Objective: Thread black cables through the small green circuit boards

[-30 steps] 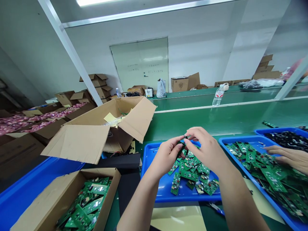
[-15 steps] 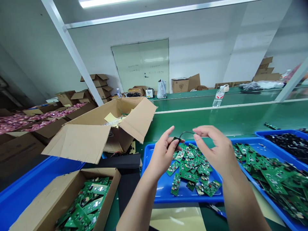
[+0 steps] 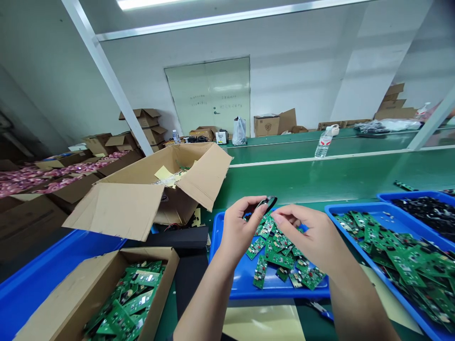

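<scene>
R hand [image 3: 313, 232] lower vs b4; blk cord [image 3: 273, 202] thin, curved

My left hand [image 3: 239, 222] is bent into a pinch, the left thumb [image 3: 258, 217] pointing up and inward while the left index finger [image 3: 250, 201] arches above it. Just to its right, my right hand [image 3: 313, 229] faces back toward it, right thumb [image 3: 286, 227] extended, fingers curled. Below the hands, my left forearm [image 3: 209, 293] and right forearm [image 3: 350, 284] spread apart, both bare.
</scene>
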The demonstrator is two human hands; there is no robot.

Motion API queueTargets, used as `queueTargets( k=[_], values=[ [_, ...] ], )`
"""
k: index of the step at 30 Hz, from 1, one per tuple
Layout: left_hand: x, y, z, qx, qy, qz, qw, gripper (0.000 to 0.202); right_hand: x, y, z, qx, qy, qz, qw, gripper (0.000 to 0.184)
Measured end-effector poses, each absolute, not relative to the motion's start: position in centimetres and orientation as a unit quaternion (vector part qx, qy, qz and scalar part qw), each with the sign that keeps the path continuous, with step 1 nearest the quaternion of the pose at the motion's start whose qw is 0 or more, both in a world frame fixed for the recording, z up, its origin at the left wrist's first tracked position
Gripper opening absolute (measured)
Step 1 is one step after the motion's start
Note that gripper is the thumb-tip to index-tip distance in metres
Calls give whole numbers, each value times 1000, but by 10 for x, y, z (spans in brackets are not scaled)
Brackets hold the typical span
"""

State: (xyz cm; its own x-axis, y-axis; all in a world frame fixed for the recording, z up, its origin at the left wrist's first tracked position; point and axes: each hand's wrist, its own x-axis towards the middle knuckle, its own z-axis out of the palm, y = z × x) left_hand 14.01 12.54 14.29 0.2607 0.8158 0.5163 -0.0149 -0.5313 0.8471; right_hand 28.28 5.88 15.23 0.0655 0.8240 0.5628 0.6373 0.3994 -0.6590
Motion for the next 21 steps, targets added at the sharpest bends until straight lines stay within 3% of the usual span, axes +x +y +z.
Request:
queueTargets(
  k=[11,21],
  values=[
    [141,124,142,773,223,511,304,16,286,77,146,-556,-591,138,569,28],
    [134,126,140,764,233,454,396,32,290,82,137,-522,-559,205,611,18]
  ],
)
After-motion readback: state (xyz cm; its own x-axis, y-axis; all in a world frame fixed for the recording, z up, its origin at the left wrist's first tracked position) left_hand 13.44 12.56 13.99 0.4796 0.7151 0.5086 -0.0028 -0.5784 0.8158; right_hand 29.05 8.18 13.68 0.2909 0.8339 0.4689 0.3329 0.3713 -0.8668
